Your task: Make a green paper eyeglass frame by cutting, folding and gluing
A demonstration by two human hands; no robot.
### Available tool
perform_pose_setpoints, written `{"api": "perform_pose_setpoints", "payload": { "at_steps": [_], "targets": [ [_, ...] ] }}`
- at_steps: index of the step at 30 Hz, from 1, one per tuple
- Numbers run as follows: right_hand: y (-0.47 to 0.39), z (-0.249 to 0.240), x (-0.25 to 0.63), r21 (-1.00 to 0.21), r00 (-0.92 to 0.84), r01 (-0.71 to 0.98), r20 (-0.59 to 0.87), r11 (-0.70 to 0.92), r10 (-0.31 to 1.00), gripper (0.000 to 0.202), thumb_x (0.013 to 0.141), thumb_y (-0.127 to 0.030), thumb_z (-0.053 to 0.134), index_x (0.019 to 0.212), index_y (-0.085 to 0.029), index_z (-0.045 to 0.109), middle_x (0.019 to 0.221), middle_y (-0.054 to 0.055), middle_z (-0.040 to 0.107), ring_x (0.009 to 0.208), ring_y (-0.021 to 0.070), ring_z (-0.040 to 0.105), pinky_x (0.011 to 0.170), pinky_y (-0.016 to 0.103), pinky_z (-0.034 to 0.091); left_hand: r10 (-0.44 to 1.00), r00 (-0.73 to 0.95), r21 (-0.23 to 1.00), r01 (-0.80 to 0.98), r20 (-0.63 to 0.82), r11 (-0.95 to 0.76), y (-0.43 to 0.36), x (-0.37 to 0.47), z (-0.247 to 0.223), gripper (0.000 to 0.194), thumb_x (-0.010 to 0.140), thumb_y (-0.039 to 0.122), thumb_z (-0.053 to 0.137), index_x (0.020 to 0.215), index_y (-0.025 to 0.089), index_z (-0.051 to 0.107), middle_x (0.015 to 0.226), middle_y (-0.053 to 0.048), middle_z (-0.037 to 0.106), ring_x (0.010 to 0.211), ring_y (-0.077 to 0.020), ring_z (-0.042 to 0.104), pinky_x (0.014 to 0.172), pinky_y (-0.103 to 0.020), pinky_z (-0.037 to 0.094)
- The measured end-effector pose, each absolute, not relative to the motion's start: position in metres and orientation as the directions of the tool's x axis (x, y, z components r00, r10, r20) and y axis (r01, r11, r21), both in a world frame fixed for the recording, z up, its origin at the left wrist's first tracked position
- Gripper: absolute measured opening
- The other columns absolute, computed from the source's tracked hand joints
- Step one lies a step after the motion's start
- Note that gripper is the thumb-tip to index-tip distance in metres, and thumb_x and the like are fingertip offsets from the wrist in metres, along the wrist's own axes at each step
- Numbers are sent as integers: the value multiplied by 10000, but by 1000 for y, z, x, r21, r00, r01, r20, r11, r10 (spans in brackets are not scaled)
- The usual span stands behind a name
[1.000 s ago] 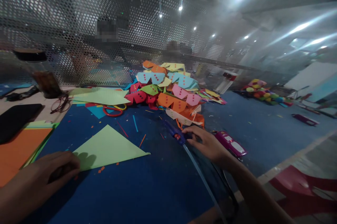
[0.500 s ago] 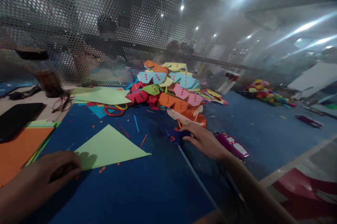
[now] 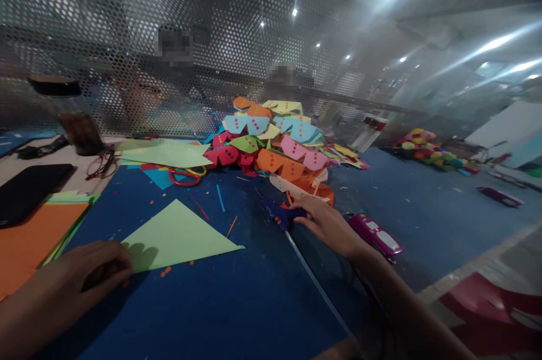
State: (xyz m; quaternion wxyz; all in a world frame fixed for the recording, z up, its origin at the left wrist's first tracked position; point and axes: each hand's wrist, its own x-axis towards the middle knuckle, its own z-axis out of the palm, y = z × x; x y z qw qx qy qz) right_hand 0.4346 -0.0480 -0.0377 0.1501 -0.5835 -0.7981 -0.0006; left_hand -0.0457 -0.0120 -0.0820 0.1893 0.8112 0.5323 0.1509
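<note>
A pale green paper triangle (image 3: 182,236) lies flat on the blue tabletop (image 3: 220,309). At its left end is my left hand (image 3: 99,267), fingers curled round the edge with the thumb below; that corner of the paper is hidden. My right hand (image 3: 324,222) grips the handle of a dark blue glue gun (image 3: 279,214). The gun's nozzle points to the upper left, and a long clear glue stick (image 3: 315,281) trails from its rear toward the near edge. Just beyond the gun stands a heap of coloured paper cutouts (image 3: 279,162) with small red squares on them.
Orange sheets (image 3: 46,236) and a black phone (image 3: 34,191) lie at the left. Behind are glasses (image 3: 100,165), a jar (image 3: 78,131) and red-handled scissors (image 3: 185,178). A purple case (image 3: 376,236) rests by my right wrist. People show behind a perforated metal screen (image 3: 105,16).
Both hands, the green paper and the glue gun stay practically where they were. The whole view has shifted very slightly.
</note>
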Motion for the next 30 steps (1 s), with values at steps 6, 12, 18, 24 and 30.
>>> {"api": "perform_pose_setpoints", "payload": {
  "at_steps": [6,12,18,24,30],
  "targets": [
    [-48,-41,435,-136,-289,933,266,332,920,261,958,-324,547,1175,-232,657,1253,111,671,1208,297,606,987,451,512,910,416,474,802,-9,-362,-10,-47,-80,335,862,502,443,756,258,647,665,16,634,570,-166,541,571,-253,376],
    [-48,-43,434,-128,-281,938,264,322,923,263,965,-325,534,1177,-217,646,1266,118,664,1181,280,623,965,439,535,904,428,475,797,-9,-373,-11,-47,-80,349,861,508,429,764,259,654,685,5,647,583,-171,554,580,-268,389],
    [-54,-31,424,-74,-269,953,248,295,931,261,960,-274,508,1182,-218,632,1243,117,658,1163,282,628,983,460,520,899,438,498,782,-13,-374,-7,-49,-83,358,840,541,447,778,259,657,693,1,655,606,-179,568,585,-271,408],
    [-61,-7,382,-137,-276,938,259,318,926,205,968,-286,500,1088,-214,651,1103,118,683,935,245,663,858,419,532,877,475,478,787,-67,-390,-8,-45,-68,322,883,465,450,785,235,653,723,-15,650,647,-185,571,602,-272,411],
    [-64,17,326,-328,-459,806,178,493,870,165,966,-312,532,1006,-227,667,1011,76,695,884,201,640,794,330,488,864,502,487,762,-26,-428,-9,-44,-62,280,911,405,468,804,233,661,750,-16,670,659,-172,588,611,-264,424]
  ]
}}
